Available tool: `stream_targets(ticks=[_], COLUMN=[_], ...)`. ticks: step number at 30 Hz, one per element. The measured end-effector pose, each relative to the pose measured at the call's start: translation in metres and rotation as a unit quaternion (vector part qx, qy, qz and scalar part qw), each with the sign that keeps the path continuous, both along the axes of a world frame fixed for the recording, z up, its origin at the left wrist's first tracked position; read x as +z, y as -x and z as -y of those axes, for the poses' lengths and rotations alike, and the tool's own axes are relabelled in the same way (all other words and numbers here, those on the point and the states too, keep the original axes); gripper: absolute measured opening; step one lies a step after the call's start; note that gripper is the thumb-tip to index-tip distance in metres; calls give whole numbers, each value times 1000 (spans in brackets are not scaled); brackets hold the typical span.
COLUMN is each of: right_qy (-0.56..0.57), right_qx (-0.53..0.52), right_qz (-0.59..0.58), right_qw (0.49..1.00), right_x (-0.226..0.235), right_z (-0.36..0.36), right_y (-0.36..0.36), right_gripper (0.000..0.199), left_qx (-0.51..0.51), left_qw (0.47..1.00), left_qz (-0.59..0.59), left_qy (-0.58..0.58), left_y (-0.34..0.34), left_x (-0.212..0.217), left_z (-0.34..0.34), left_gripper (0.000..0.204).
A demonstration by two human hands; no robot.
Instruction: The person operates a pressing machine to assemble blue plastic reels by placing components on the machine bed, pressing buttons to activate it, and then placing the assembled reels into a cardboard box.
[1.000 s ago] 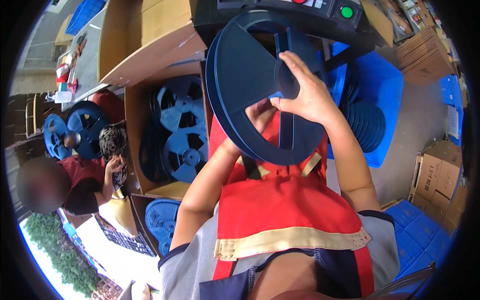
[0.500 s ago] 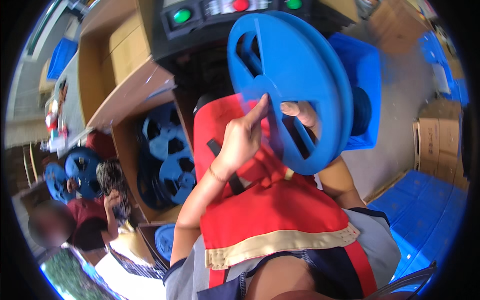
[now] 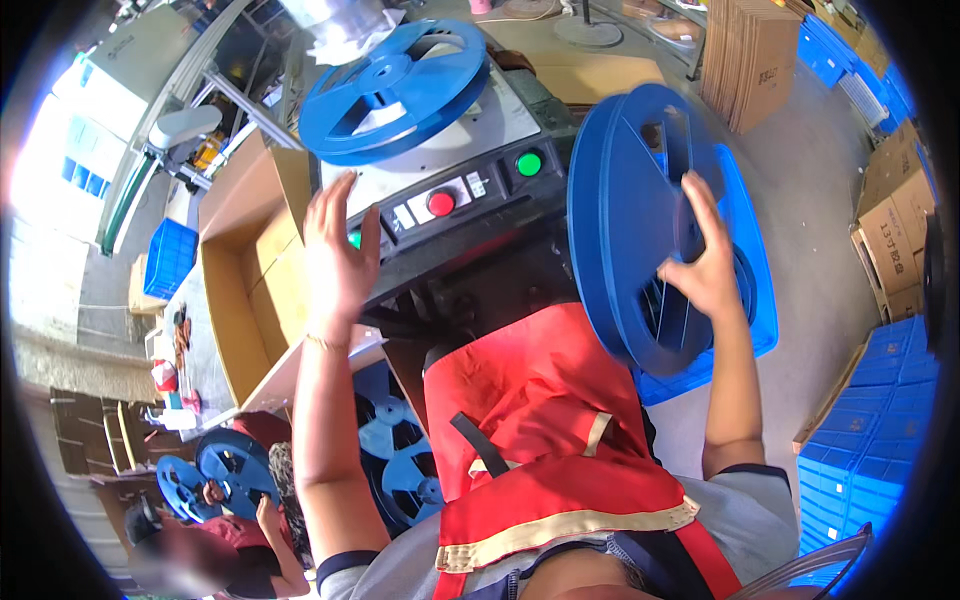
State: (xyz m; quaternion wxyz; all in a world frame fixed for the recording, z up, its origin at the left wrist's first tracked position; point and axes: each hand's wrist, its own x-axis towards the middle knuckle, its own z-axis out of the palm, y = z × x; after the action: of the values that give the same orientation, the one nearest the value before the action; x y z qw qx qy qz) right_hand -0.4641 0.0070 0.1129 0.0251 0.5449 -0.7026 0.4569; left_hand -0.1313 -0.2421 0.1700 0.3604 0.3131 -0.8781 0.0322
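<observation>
A large blue reel (image 3: 625, 230) stands on edge, tilted, at the right of the machine and over a blue crate (image 3: 765, 335). My right hand (image 3: 708, 270) is at its right face, thumb and a finger spread around the spoked middle; the other fingers are hidden. My left hand (image 3: 338, 255) is raised with stretched fingers, empty, in front of the machine's control panel. It partly covers the left green button (image 3: 355, 239). Another blue reel (image 3: 388, 70) lies flat on the machine top just beyond that hand.
The panel has a red button (image 3: 440, 204) and another green button (image 3: 529, 164). An open cardboard box (image 3: 235, 330) stands left; more blue reels (image 3: 410, 470) sit below. At lower left, another person (image 3: 215, 550) handles reels. Stacked blue crates (image 3: 870, 410) and cartons (image 3: 890, 235) line the right.
The blue reel has moved from in front of me to the right, with my right hand. My left hand has left it and reached forward-left. The view has shifted, showing the machine top.
</observation>
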Motion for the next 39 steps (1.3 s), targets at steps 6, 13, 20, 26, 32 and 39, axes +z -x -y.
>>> stream_targets(ticks=[6,13,20,26,32,39], right_qy=[-92,-34,-117,-203,-262,-299], right_qx=[-164,-97,58,161,235,226], right_qz=[-154,-42,-92,-115,-206,-263], right_qw=[970,994,987,959,913,889], right_x=[44,26,57,86,84,82], right_z=[58,99,193,363,455,460], right_y=[29,65,34,-83,-106,-91], right_gripper=[91,86,88,95,105,113], left_qx=[15,-33,174,219,217,52], left_qw=[977,987,971,892,831,910], left_qz=[204,78,-159,-132,-85,22], left_qy=[-59,139,26,-372,-505,-412], left_y=[38,2,-262,-247,-225,-207], left_x=[16,67,65,18,-36,-30], left_z=[114,107,-114,-181,-180,-114], left_gripper=[53,34,6,13,22,26])
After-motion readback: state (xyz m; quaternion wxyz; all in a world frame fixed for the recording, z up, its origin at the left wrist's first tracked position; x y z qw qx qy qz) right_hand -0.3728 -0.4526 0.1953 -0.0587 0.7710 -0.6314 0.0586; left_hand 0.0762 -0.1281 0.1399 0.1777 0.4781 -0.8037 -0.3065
